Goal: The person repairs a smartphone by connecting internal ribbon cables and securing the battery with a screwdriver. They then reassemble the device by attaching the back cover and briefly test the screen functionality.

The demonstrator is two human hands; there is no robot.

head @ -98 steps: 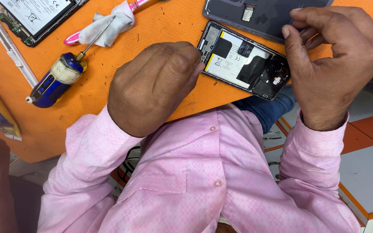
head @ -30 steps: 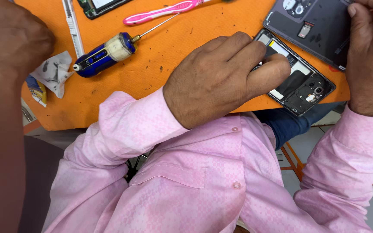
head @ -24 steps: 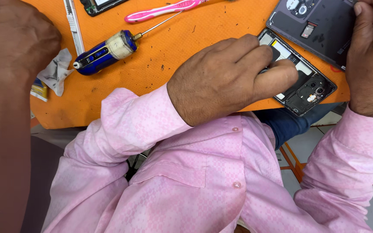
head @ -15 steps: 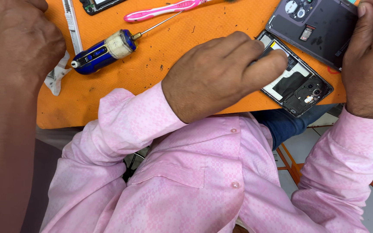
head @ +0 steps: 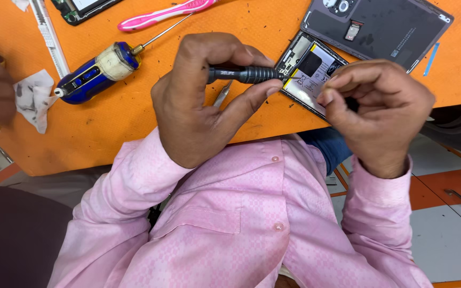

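Now left hand (head: pixel 198 106) grip clenched on black screwdriver (head: pixel 244 73), tip beside opened phone (head: pixel 311 72); right hand (head: pixel 380 109) pinches phone edge. Judgement: keep tip square, press lightly, steady phone on bench (head: pixel 108 122).

A second ago I had my left hand (head: pixel 201 101) flat over the opened phone (head: pixel 310 72), covering most of it. Now I see it lifted and turned, its grip closed on a black screwdriver (head: pixel 244 73) lying level, tip at the phone's left edge. My right hand (head: pixel 380 109) has come down from the grey back cover (head: pixel 385 29) at the frame's upper right onto the phone's right end. The cover now lies bare.
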